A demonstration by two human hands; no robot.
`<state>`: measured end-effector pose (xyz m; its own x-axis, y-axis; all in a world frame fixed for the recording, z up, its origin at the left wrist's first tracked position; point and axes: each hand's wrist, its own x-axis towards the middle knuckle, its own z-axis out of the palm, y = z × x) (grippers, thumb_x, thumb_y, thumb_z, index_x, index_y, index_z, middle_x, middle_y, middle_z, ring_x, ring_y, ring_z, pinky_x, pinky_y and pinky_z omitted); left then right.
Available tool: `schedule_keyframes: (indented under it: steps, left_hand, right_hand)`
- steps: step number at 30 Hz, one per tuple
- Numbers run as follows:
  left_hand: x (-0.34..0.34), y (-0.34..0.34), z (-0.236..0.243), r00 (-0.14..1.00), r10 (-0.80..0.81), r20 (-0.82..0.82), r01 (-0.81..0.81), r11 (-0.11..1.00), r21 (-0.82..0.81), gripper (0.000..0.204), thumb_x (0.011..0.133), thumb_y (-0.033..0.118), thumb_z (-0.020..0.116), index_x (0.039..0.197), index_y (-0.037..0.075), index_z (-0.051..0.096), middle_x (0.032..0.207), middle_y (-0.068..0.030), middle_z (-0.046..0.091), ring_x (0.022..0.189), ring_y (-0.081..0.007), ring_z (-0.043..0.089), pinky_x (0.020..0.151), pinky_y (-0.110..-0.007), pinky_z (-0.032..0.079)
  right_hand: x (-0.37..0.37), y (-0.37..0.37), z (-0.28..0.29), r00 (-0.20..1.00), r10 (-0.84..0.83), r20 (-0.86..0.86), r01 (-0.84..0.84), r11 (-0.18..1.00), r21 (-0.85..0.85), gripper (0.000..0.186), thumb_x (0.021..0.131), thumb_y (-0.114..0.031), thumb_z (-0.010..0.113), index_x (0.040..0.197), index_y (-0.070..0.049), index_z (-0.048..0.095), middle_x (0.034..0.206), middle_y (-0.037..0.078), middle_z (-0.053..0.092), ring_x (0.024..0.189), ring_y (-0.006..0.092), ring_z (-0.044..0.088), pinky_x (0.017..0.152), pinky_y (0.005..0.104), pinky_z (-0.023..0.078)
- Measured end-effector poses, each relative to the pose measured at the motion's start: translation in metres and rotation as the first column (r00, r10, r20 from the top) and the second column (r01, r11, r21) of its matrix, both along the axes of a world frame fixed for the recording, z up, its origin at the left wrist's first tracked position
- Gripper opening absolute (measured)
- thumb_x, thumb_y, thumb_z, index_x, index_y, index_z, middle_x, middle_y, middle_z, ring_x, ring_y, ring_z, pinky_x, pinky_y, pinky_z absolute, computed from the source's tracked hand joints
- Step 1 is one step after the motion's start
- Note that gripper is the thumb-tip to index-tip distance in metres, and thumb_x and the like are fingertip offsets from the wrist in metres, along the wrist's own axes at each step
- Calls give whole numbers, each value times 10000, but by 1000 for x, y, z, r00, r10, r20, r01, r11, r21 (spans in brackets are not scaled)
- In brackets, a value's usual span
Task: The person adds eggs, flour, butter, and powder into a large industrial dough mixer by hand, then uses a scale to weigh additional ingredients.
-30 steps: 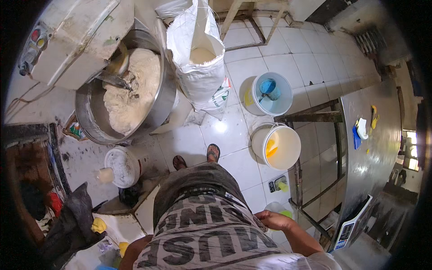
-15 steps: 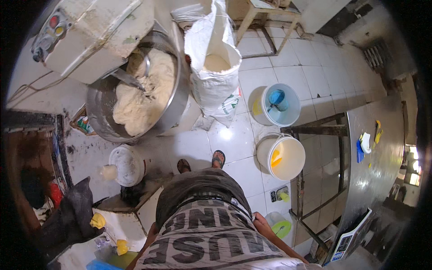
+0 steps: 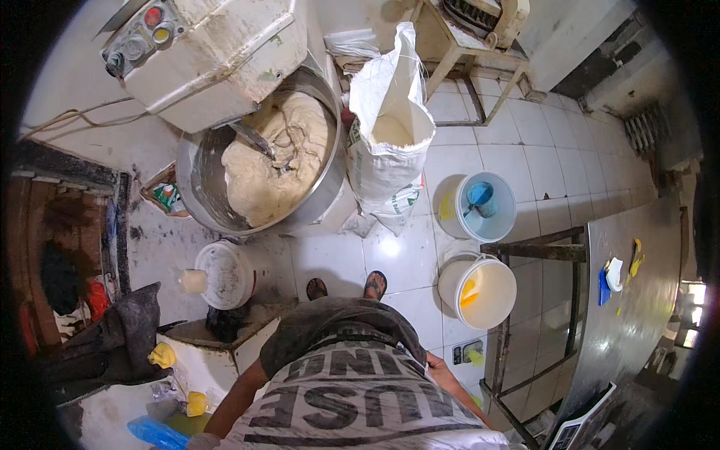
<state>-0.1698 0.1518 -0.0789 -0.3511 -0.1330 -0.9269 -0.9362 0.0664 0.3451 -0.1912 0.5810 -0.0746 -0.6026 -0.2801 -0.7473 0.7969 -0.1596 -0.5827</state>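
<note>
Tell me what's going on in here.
A person stands near a mixer whose steel bowl holds pale dough. The right hand is by the shirt's side; the left hand is mostly hidden beside the shorts. Whether either holds anything is unclear. An open white sack stands right of the bowl, two buckets farther right.

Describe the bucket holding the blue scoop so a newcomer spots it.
Right of the steel mixing bowl stands an open white sack. Farther right, find an open white bucket with a blue scoop inside; the nearer bucket holds something yellow.
</note>
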Motion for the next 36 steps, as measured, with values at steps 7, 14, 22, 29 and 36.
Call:
schedule_keyframes:
  steps: [7, 14, 22, 29, 36]
  left_hand:
    - [-60, 25, 6, 999, 39, -37, -36, 996, 83, 415, 930, 342, 470, 1110, -21, 559, 1068, -191, 610, 939, -319, 597, 786, -414, 481]
    - [-91, 48, 5, 997, 42, -69, -32, 989, 143, 424, 929, 351, 469, 1111, -22, 560, 1070, -192, 610, 939, -321, 598, 786, -415, 482]
    - [-78, 40, 10, 997, 75, -36, -69, 987, 146, 434, 929, 361, 469, 1112, -22, 561, 1072, -194, 609, 940, -323, 598, 785, -417, 483]
    - [-35, 13, 23, 991, 126, 38, -130, 982, 136, 443, 928, 370, 468, 1112, -23, 561, 1075, -195, 609, 940, -325, 599, 785, -419, 484]
    - [-4, -9, 37, 981, 166, 97, -177, 977, 118, 452, 927, 379, 468, 1113, -23, 562, 1077, -196, 609, 940, -327, 599, 784, -421, 485]
  right_hand:
    - [-34, 0, -4, 940, 152, -306, -160, 987, 0, 283, 821, 16, 529, 1078, -35, 637, 1153, 33, 558, 1110, 157, 474, 938, 273, 352]
    - [-37, -6, -11, 886, 173, -431, -117, 981, 154, 233, 829, 25, 514, 1010, -15, 656, 1057, 46, 615, 990, 156, 546, 880, 270, 392]
    - [-39, -19, -2, 970, -234, -61, 225, 966, -129, 190, 848, -27, 533, 979, -3, 669, 912, 34, 670, 840, 113, 605, 790, 242, 458]
    - [-44, 6, 37, 993, -88, 73, 99, 981, -168, 214, 808, -34, 600, 1010, 23, 645, 1046, 105, 649, 888, 154, 623, 832, 264, 474]
    - [-41, 21, 16, 921, -242, 306, 309, 931, -192, 241, 849, -65, 543, 1061, 28, 611, 1062, 119, 646, 941, 178, 618, 838, 286, 476]
